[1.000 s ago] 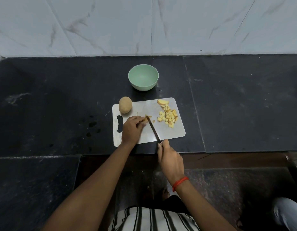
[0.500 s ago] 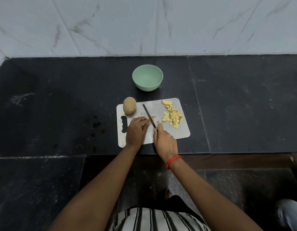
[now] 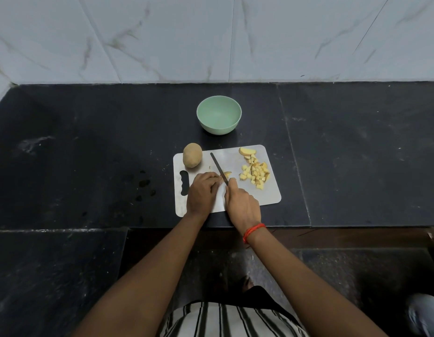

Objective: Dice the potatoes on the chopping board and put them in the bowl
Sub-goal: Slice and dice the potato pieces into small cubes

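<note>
Black counter (image 3: 89, 142); right grip (image 3: 242, 205) holds knife (image 3: 218, 167).

1 head view, looking down at counter (image 3: 357, 154), close

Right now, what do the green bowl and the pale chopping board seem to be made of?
Pale green round bowl: probably matte plastic; even colour, no glare.
Pale grey rectangular chopping board: plastic or perhaps brushed steel; thin, flat, dull sheen.

The bowl (image 3: 218, 127) is mint green, the chopping board (image 3: 269, 193) white, the whole potato (image 3: 192, 155) tan, and the diced potato (image 3: 255, 172) pale yellow. The counter (image 3: 357, 154) is black stone and the wall tiles (image 3: 162, 37) are white with grey veins. The wrist thread (image 3: 253, 231) is red, and the shirt (image 3: 230, 319) is striped black and white.
</note>
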A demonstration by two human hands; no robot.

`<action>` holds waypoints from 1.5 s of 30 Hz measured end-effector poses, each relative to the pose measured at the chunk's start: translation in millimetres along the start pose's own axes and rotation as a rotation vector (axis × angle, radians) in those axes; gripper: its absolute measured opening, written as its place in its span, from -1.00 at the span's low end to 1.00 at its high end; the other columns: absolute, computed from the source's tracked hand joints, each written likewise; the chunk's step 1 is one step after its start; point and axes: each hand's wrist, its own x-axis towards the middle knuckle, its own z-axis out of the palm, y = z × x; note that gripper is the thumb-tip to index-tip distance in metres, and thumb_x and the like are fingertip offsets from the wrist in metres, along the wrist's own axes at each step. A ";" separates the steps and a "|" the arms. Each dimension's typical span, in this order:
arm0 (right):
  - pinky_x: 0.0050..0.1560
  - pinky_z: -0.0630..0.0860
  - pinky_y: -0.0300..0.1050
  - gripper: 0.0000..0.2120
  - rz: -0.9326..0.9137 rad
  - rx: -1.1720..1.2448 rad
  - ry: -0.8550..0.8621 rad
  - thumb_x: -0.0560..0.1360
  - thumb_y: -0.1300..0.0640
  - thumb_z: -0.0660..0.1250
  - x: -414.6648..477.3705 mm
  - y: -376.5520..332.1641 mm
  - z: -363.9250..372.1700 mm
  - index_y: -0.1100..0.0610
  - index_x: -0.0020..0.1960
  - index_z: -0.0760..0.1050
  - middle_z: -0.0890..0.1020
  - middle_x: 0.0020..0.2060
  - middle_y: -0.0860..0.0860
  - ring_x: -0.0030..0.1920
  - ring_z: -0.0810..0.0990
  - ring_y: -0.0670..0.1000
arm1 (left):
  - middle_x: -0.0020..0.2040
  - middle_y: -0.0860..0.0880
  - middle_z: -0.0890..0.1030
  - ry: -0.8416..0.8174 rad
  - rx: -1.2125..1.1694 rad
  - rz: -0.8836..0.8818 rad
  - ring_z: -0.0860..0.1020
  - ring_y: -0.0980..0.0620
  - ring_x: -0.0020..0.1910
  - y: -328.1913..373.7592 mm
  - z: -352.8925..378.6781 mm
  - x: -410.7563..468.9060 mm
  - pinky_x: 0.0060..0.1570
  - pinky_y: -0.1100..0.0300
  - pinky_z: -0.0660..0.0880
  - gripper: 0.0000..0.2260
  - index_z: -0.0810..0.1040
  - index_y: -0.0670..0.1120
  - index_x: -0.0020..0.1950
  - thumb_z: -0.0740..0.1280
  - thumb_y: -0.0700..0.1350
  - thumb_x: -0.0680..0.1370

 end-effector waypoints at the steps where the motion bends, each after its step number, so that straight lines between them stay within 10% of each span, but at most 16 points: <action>1: -0.33 0.42 -0.02 -0.76 -0.005 -0.018 -0.006 0.70 0.01 0.01 0.0 -0.4 -0.7 0.07 0.30 0.28 0.64 -0.18 0.14 -0.23 0.63 0.23 | 0.03 0.02 0.69 -0.001 0.003 0.001 0.53 0.03 0.04 -0.5 0.6 -0.6 0.00 0.33 0.38 -0.87 0.72 -0.15 0.04 0.38 -0.18 0.61; 21: -0.52 0.15 -0.14 -0.81 0.027 0.155 0.107 0.70 -0.04 0.05 -74.6 44.0 -18.4 0.00 -0.05 0.20 0.46 -0.40 -0.08 -0.49 0.41 0.01 | 0.03 0.04 0.67 0.022 -0.150 -0.082 0.59 0.04 0.01 1.0 -2.7 3.0 0.04 0.04 0.59 -0.88 0.70 -0.08 0.08 0.44 -0.11 0.56; 29: -0.42 0.29 -0.11 -0.75 -0.067 0.343 0.246 0.68 0.02 0.19 -1.8 94.9 -31.6 -0.13 -0.09 0.15 0.49 -0.40 -0.04 -0.46 0.45 0.04 | 0.34 0.01 0.47 -0.309 -0.040 -0.171 0.62 0.07 -0.03 13.4 -20.5 30.1 0.08 0.08 0.59 -0.37 0.38 0.12 0.54 0.46 -0.09 0.48; 40: -0.43 0.29 -0.15 -0.89 -0.055 0.393 0.304 0.66 0.04 0.22 -2.3 108.4 -14.5 0.04 -0.02 0.36 0.55 -0.39 -0.01 -0.45 0.53 0.04 | 0.12 -0.03 0.50 -0.507 0.214 -0.037 0.56 -0.01 -0.04 35.7 -15.8 62.7 -0.04 0.10 0.56 -0.76 0.63 -0.07 0.20 0.41 -0.18 0.54; 45: -0.45 0.30 -0.17 -0.91 -0.070 0.368 0.320 0.65 0.09 0.25 -1.9 107.6 -15.2 0.06 -0.01 0.39 0.58 -0.36 0.01 -0.45 0.54 0.07 | 0.02 0.04 0.60 -0.344 -0.070 -0.237 0.59 0.08 -0.06 40.4 -9.4 59.7 -0.11 0.31 0.47 -0.84 0.67 -0.05 0.06 0.33 -0.23 0.57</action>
